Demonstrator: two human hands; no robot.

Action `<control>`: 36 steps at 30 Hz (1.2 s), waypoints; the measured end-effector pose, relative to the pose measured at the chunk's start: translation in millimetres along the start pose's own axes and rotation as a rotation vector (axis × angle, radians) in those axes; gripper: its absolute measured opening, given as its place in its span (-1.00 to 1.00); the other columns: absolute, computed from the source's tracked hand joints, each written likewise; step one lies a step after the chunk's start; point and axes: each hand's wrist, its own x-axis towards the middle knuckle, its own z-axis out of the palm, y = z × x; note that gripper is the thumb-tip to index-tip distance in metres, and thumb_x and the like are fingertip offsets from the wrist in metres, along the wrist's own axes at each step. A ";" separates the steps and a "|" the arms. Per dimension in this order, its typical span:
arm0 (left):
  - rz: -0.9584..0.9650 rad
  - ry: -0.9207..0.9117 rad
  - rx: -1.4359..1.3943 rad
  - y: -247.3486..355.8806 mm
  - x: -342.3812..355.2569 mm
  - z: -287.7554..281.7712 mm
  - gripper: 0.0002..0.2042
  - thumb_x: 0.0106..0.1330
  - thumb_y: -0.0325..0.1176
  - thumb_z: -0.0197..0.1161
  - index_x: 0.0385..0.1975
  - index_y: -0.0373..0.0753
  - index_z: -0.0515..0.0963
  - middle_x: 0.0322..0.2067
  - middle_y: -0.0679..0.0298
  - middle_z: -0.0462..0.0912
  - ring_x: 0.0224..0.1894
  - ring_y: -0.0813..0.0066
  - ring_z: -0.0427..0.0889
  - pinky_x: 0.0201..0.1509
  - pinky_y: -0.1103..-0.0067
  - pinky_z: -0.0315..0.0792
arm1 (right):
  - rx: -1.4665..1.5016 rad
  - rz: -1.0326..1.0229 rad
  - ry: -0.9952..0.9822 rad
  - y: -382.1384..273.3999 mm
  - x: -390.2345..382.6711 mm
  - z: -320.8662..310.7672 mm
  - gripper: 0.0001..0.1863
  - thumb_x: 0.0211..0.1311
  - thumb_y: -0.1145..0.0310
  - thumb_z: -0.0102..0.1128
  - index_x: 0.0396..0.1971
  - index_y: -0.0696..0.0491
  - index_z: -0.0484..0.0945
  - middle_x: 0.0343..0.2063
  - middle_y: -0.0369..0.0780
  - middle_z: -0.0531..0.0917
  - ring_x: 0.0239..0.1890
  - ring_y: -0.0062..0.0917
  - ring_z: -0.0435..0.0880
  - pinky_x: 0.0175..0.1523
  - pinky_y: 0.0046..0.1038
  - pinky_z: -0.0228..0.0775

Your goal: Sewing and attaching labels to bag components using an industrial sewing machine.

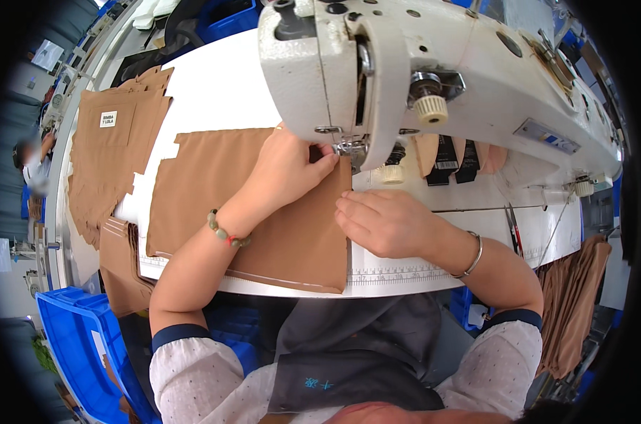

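Note:
A brown fabric panel (257, 240) lies on the white table under the sewing machine (313, 78). My left hand (292, 162) is beside the presser foot (350, 147), fingers curled at the panel, thumb near the foot; the fingertips are partly hidden. My right hand (377, 219) has its fingertips pinched on the panel's right edge, a little below and right of the foot. The needle point is too small to make out.
Brown cut pieces (112, 169) lie at left, above a blue crate (73, 339). Scissors (514, 230), pale pieces with black labels (444, 159) and hanging brown fabric (571, 297) are at right. A person (36, 166) works far left.

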 end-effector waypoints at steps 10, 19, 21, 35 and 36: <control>0.068 0.039 -0.015 -12.3 10.2 2.2 -0.87 0.09 -0.45 0.39 -0.38 -0.29 0.63 -0.41 0.16 0.66 -0.29 0.15 0.64 -0.20 0.34 0.51 | -0.005 0.048 -0.103 5.5 0.4 -7.2 -0.75 0.00 0.46 0.28 -0.26 0.17 0.66 -0.19 -0.14 0.72 -0.14 -0.34 0.77 -0.13 -0.41 0.67; 0.135 0.081 -0.011 -11.0 9.3 1.5 -0.82 0.10 -0.43 0.40 -0.31 -0.28 0.64 -0.36 0.11 0.67 -0.22 0.11 0.65 -0.12 0.30 0.52 | -0.028 0.037 -0.020 5.4 1.1 -4.3 -0.78 -0.07 0.45 0.26 -0.36 0.18 0.59 -0.32 -0.16 0.66 -0.19 -0.38 0.73 -0.17 -0.45 0.63; 0.093 0.052 -0.034 -10.4 8.8 0.0 -0.83 0.11 -0.43 0.40 -0.31 -0.28 0.64 -0.33 0.08 0.67 -0.22 0.09 0.65 -0.13 0.29 0.52 | -0.029 0.047 -0.022 4.3 1.2 -4.6 -0.79 -0.07 0.45 0.26 -0.36 0.18 0.58 -0.32 -0.16 0.65 -0.20 -0.38 0.73 -0.17 -0.45 0.62; 0.189 -0.206 0.021 50.8 -116.3 -27.8 -0.51 0.12 -0.17 0.51 0.02 -0.19 0.54 0.13 0.14 0.54 0.22 0.07 0.50 0.31 0.19 0.30 | 0.125 0.079 -0.052 -54.7 2.9 -25.0 -0.83 -0.10 0.38 0.25 -0.44 0.07 0.57 -0.44 -0.31 0.57 -0.40 -0.53 0.62 -0.40 -0.57 0.40; 0.159 -0.192 0.072 58.1 -128.5 -24.1 -0.48 0.04 -0.18 0.55 0.00 -0.13 0.54 0.16 0.23 0.51 0.29 0.17 0.46 0.37 0.11 0.20 | 0.126 0.069 -0.051 -59.5 4.6 -24.7 -0.83 -0.10 0.38 0.25 -0.44 0.07 0.57 -0.44 -0.31 0.57 -0.40 -0.53 0.62 -0.40 -0.57 0.40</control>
